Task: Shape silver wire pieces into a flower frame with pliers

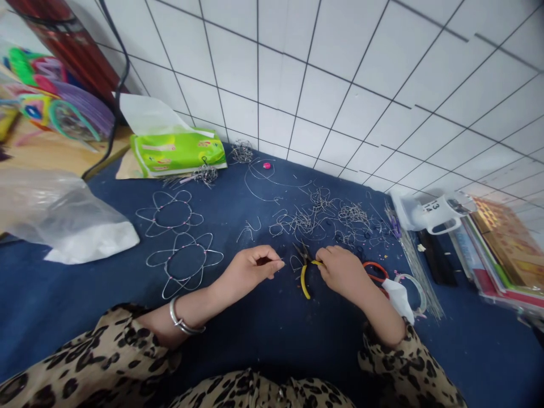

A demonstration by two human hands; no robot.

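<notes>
R hand (pixel 343 271) grips one yellow handle (pixel 317 262) of the pliers (pixel 303 279), just below frame ctr, L hand (pixel 254 266) pinched nearby (can't tell if it's holding anything), so prob. best to gather both handles before squeezing.

Right hand (pixel 343 273) on yellow-handled pliers (pixel 304 281)

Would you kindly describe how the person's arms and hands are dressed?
The left hand and right hand are ungloved. The left sleeve and right sleeve are tan with dark leopard spots, ending short of the wrists. A silver bangle circles the left wrist.
</notes>
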